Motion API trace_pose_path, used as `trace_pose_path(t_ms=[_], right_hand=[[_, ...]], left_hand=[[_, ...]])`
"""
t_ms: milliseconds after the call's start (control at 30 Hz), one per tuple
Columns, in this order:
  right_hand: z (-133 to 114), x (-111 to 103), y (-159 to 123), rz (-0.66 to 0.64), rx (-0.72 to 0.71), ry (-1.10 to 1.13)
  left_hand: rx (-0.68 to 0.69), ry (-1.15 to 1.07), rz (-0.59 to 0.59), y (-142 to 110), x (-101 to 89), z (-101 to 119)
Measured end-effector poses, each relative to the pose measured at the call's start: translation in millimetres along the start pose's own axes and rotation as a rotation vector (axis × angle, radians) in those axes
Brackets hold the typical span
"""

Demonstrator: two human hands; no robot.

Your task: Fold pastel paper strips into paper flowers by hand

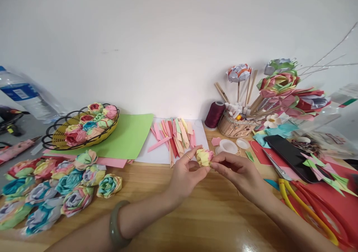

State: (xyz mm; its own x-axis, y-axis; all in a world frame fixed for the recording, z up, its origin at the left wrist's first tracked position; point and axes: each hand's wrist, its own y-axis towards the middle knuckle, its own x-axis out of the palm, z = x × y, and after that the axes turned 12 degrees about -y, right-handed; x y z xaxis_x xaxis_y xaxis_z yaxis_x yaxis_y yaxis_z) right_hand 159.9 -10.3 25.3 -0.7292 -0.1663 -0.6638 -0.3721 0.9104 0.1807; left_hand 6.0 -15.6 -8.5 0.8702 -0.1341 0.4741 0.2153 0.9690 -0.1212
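Note:
A small yellow and pink paper flower (203, 157) is held up above the wooden table, between my two hands. My left hand (188, 172) is closed round its left side, thumb below and fingers above. On the right, my right hand (233, 167) pinches the flower's edge with thumb and fingertips. Just behind the hands, folded paper strips (176, 134) in pink, red, peach and green lie on a white sheet (145, 152).
Finished paper flowers (69, 181) cover the left side, near a yellow basket (57, 134) of more. To the right stand a thread spool (214, 115), a wicker pot (236, 126) of paper flowers, a phone (289, 157), scissors (275, 163) and larger red-and-yellow handles (307, 211).

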Motion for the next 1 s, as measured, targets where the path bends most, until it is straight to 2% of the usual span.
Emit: trace_pose_path(t_ms=[167, 367, 633, 700, 867, 1000], right_hand=[[8, 2, 2, -0.002, 0.069, 0.070], [13, -2, 3, -0.108, 0.124, 0.163], [3, -1, 3, -0.028, 0.093, 0.084], [5, 0, 2, -0.048, 0.118, 0.133], [12, 2, 2, -0.152, 0.208, 0.307], [12, 1, 2, -0.149, 0.241, 0.261]], left_hand=[[0.016, 0.056, 0.011, 1, -0.6, -3], [0.062, 0.101, 0.020, 1, -0.7, -3], [0.070, 0.119, 0.009, -1, -0.4, -7], [0.067, 0.140, 0.021, 0, -1.3, -9], [0.173, 0.219, 0.070, -1, -2.3, -11], [0.119, 0.218, 0.058, -3, 0.8, -6]])
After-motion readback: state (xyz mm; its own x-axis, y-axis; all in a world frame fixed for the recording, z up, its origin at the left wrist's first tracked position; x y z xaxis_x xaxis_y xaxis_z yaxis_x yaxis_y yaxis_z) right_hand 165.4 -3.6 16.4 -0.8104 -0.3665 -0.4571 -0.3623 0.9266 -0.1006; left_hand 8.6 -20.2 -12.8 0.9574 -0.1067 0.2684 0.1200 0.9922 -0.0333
